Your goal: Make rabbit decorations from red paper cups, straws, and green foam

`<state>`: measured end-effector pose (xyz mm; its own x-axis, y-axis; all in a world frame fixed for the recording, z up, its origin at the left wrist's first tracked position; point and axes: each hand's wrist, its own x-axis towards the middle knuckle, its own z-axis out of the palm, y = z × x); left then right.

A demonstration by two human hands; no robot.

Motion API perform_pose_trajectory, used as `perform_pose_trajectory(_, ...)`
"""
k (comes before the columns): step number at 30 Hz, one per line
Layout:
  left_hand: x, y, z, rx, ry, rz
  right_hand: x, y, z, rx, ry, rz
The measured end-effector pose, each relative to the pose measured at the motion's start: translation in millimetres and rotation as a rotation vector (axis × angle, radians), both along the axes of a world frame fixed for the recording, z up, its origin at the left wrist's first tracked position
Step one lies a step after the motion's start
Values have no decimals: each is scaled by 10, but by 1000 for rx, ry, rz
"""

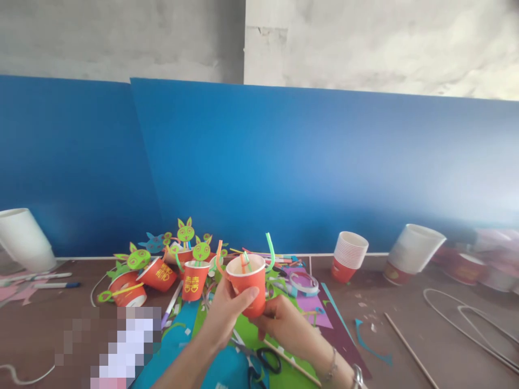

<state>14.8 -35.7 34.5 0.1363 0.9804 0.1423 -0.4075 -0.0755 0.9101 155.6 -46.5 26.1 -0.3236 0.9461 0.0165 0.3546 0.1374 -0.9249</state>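
While the left hand (229, 305) wraps a red paper cup (245, 284), its thumb across the front wall, the right hand (281, 319) curls narrowly at the base; whether its fingers pinch anything more cannot be told. The cup hangs at the centre of the scene above the worktop (377, 292). Too firm a thumb could buckle the thin wall, and a knock could bend or loosen the orange bendy straw (219, 255) at eleven o'clock or the green bendy straw (271, 254) at one. Scissors (250, 353) lie beneath at six o'clock, where a lowered wrist could brush them. Inside the cup, short orange and green straw lengths show. At nine o'clock, an upright double-happiness cup (192, 283) carries a green rabbit-face cutout (201, 250); a tipped red cup (159, 274) beyond it could roll if nudged. At three o'clock stands a nested cup stack (348, 251), one cup inside another.
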Motion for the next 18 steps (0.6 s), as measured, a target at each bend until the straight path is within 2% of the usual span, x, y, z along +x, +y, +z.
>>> perform_pose_trajectory(5, 19, -2, -14, 15, 31, -13, -60, 20, -18, -75, 148, -58)
perform_pose_trajectory(10, -12, 2, 26, 10, 24, 15, -49, -34, -59, -61, 15, 38)
perform_pose_trajectory(13, -40, -6, 30, 4, 82, -27, 26, -10, -73, -54, -1, 100)
perform_pose_trajectory(15, -63, -14, 29, -1, 129, -97, 128, 52, -37, 8, -22, 118)
perform_pose_trajectory(17, -90, -26, 35, 5, 175, -207, 259, 125, 44, 117, 13, 16)
perform_pose_trajectory(18, -103, -32, 41, 15, 204, -266, 324, 153, 99, 184, 71, -93)
